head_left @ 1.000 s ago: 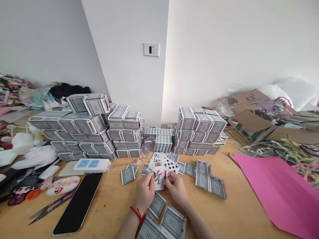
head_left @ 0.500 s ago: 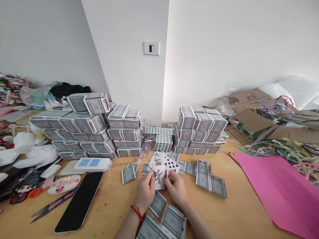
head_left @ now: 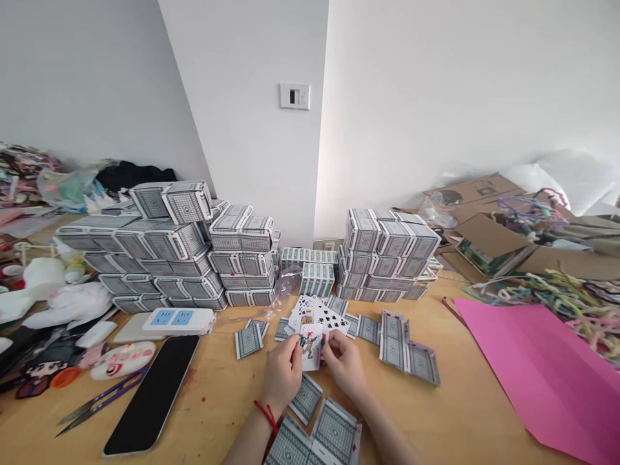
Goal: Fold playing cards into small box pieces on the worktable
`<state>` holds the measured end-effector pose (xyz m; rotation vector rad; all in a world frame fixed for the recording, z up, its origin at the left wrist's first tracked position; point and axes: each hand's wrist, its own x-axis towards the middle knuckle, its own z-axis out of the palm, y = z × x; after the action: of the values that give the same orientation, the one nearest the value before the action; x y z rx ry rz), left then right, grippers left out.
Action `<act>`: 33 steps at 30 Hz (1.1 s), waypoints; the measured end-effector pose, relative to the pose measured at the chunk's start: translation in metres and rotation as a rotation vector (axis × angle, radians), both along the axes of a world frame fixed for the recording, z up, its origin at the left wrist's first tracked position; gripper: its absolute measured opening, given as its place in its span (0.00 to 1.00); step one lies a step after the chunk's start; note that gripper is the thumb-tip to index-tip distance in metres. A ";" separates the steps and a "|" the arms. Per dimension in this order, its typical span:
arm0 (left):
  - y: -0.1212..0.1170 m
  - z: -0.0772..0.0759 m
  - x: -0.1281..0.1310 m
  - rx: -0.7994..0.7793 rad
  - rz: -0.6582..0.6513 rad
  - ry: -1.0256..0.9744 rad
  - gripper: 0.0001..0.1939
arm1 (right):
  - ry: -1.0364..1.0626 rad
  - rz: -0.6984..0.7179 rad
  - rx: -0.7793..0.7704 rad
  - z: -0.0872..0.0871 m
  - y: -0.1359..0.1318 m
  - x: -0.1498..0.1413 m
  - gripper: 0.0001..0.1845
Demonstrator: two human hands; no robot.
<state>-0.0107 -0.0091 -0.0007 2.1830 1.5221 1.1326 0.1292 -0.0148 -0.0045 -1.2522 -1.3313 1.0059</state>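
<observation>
A joker playing card [head_left: 310, 352] is pinched upright between my two hands over the table's middle. My left hand [head_left: 283, 369] grips its left edge, thumb on top, and a red cord circles that wrist. My right hand [head_left: 345, 363] closes on the card's right edge. Behind it lie fanned face-up cards [head_left: 320, 313], a king among them. Face-down cards [head_left: 250, 340] lie to the left. Joined folded cards [head_left: 334, 429] rest below my hands, beside a single face-down card [head_left: 307, 397]. A partly folded card piece [head_left: 407, 349] sits to the right.
Stacked folded-card blocks [head_left: 159, 245] rise at back left, more blocks [head_left: 387, 252] at back right. Boxed decks [head_left: 317, 278] stand between. A phone [head_left: 154, 394], snips [head_left: 101, 400] and power strip [head_left: 179, 320] lie left; pink paper [head_left: 542, 368] and a cardboard box [head_left: 513, 245] right.
Both hands stay at the joker card with almost no movement. The fingers of my right hand have shifted slightly at the card's right edge. The view has moved very little.
</observation>
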 end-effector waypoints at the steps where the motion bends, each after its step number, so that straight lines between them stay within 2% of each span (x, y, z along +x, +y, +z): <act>1: 0.000 0.000 0.000 -0.001 -0.005 0.007 0.11 | -0.010 -0.010 -0.002 0.001 0.000 0.000 0.11; 5: 0.001 0.002 0.001 0.007 -0.024 0.033 0.12 | -0.051 -0.073 -0.013 0.002 -0.001 0.000 0.13; 10: 0.000 0.004 0.002 0.012 -0.024 0.036 0.12 | 0.037 -0.010 -0.040 0.003 0.000 -0.001 0.10; 15: -0.001 0.003 0.002 0.006 -0.039 0.044 0.12 | -0.067 -0.100 -0.012 0.001 0.000 -0.001 0.11; 22: -0.002 0.003 0.001 0.018 -0.055 0.052 0.11 | -0.069 -0.079 -0.004 0.007 -0.002 -0.001 0.11; 25: -0.003 0.003 0.002 0.034 -0.068 0.068 0.11 | -0.116 -0.120 -0.011 0.006 -0.002 0.001 0.11; 30: -0.002 0.003 0.002 0.042 -0.071 0.066 0.12 | -0.052 -0.090 -0.017 0.002 0.002 0.003 0.10; 33: -0.002 0.003 0.001 0.038 -0.085 0.089 0.12 | -0.089 -0.106 -0.022 0.001 0.003 0.004 0.09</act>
<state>-0.0093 -0.0112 0.0024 2.3291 1.4382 1.0597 0.1332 -0.0120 -0.0033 -1.3833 -1.3097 0.9014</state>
